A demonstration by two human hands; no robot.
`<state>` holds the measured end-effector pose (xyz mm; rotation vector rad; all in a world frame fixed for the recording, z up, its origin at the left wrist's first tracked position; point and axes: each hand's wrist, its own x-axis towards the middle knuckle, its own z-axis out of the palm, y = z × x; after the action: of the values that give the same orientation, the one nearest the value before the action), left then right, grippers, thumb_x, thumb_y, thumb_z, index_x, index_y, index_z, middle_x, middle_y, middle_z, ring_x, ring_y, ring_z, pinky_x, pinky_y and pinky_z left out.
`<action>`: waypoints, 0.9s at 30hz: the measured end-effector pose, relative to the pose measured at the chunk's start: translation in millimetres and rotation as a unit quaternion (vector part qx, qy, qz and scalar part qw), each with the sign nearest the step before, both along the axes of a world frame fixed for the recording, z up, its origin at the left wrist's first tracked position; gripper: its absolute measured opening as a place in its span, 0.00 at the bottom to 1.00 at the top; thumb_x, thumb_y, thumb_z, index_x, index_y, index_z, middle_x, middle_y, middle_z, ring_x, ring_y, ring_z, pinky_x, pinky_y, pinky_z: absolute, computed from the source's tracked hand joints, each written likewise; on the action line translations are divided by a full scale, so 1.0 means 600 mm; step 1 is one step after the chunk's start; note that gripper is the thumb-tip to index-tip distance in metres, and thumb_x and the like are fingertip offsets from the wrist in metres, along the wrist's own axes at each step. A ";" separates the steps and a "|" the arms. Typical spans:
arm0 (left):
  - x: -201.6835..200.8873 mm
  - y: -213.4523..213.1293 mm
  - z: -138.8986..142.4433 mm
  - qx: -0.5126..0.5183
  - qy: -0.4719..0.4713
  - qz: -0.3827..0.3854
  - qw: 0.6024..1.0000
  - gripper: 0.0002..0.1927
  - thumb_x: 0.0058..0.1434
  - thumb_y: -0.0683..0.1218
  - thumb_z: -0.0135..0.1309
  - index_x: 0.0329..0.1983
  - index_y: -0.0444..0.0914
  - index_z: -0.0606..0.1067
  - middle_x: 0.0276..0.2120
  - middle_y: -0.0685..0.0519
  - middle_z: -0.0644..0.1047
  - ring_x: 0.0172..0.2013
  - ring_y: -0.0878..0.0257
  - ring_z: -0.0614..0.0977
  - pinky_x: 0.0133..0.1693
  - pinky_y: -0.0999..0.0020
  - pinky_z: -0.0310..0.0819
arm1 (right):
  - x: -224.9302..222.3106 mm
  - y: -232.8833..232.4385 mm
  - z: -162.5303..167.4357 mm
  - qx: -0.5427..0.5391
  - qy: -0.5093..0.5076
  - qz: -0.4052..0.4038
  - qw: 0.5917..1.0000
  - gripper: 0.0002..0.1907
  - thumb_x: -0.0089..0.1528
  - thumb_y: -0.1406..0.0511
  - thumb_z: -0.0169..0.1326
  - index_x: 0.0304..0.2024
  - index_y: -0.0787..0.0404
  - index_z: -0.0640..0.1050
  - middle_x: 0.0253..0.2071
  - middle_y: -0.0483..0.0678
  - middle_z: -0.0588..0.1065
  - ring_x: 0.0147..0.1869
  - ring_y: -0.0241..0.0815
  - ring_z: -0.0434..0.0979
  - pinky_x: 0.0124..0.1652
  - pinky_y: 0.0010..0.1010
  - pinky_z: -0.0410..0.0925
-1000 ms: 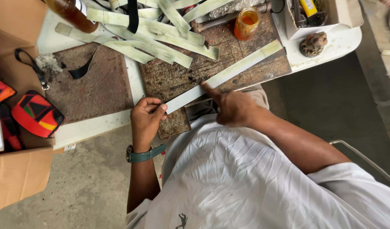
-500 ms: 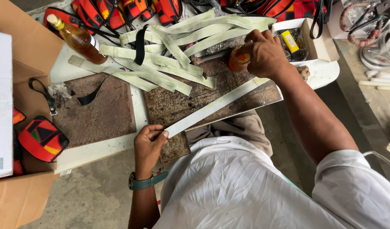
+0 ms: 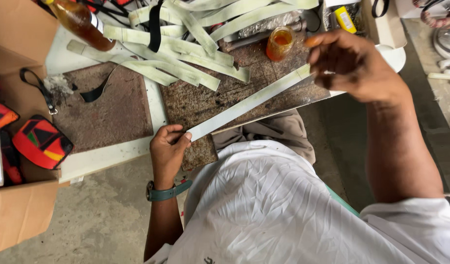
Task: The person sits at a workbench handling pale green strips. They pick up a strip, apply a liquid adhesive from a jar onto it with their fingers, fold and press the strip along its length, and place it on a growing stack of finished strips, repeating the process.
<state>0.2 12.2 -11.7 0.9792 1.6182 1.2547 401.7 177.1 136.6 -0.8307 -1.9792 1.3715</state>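
The left hand [image 3: 168, 149] is pinching the near end of the long pale-green strip [image 3: 249, 102] lying diagonally on the rusty brown slab [image 3: 205, 98], best kept taut, while the right hand [image 3: 354, 61], fingers loosely spread with an orange-smeared fingertip, is hovering above its far end.

white worktop [image 3: 107, 157], two rusty brown slabs [image 3: 107, 105] on it, pile of pale green strips [image 3: 186, 44], small amber jar [image 3: 279, 43], amber bottle [image 3: 80, 22], black strap [image 3: 95, 90]
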 end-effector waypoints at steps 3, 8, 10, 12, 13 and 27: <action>-0.001 0.002 0.000 0.009 -0.020 -0.002 1.000 0.16 0.61 0.38 0.62 0.50 0.29 0.73 0.35 0.46 0.84 0.33 0.65 0.85 0.35 0.72 0.81 | -0.009 -0.039 -0.053 -0.262 0.016 -0.053 0.964 0.56 0.55 0.76 0.57 0.81 0.52 0.46 0.40 0.55 0.78 0.33 0.37 0.76 0.33 0.26 0.71; -0.004 0.005 0.009 0.011 0.007 -0.011 1.000 0.17 0.63 0.42 0.61 0.51 0.30 0.73 0.34 0.46 0.83 0.33 0.64 0.85 0.35 0.70 0.81 | -0.072 -0.081 -0.128 -0.285 -0.224 -0.036 0.931 0.60 0.53 0.71 0.57 0.79 0.44 0.37 0.28 0.53 0.80 0.23 0.39 0.72 0.26 0.29 0.69; -0.004 0.003 0.013 0.007 -0.008 -0.004 1.000 0.16 0.65 0.46 0.60 0.50 0.31 0.74 0.33 0.47 0.83 0.32 0.65 0.85 0.35 0.70 0.82 | -0.100 -0.097 -0.130 -0.235 -0.213 0.030 0.948 0.59 0.54 0.68 0.59 0.78 0.50 0.39 0.28 0.54 0.80 0.24 0.39 0.72 0.28 0.30 0.69; -0.007 0.001 0.015 0.004 -0.016 0.009 1.000 0.17 0.67 0.50 0.59 0.48 0.31 0.76 0.31 0.48 0.82 0.31 0.65 0.84 0.35 0.69 0.83 | -0.137 -0.107 -0.125 -0.170 -0.083 0.126 0.974 0.57 0.55 0.66 0.62 0.79 0.61 0.43 0.29 0.56 0.78 0.27 0.39 0.72 0.30 0.30 0.68; -0.010 -0.002 0.016 0.011 -0.021 0.018 1.000 0.18 0.67 0.51 0.59 0.48 0.32 0.76 0.31 0.49 0.82 0.31 0.66 0.84 0.36 0.69 0.83 | -0.153 -0.114 -0.122 -0.130 -0.170 0.112 0.970 0.58 0.53 0.66 0.61 0.79 0.60 0.42 0.27 0.58 0.78 0.26 0.41 0.73 0.31 0.32 0.69; -0.047 -0.037 -0.002 0.046 -0.005 0.061 0.997 0.15 0.68 0.51 0.58 0.46 0.33 0.77 0.30 0.53 0.81 0.33 0.68 0.84 0.37 0.73 0.80 | -0.348 -0.182 -0.104 0.075 -0.518 0.177 0.833 0.59 0.53 0.62 0.57 0.79 0.49 0.38 0.29 0.64 0.78 0.33 0.63 0.80 0.39 0.51 0.73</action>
<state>-28.0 -10.2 -12.6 0.9401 1.6455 1.4264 193.0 67.7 74.4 -1.3591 -3.1494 0.9584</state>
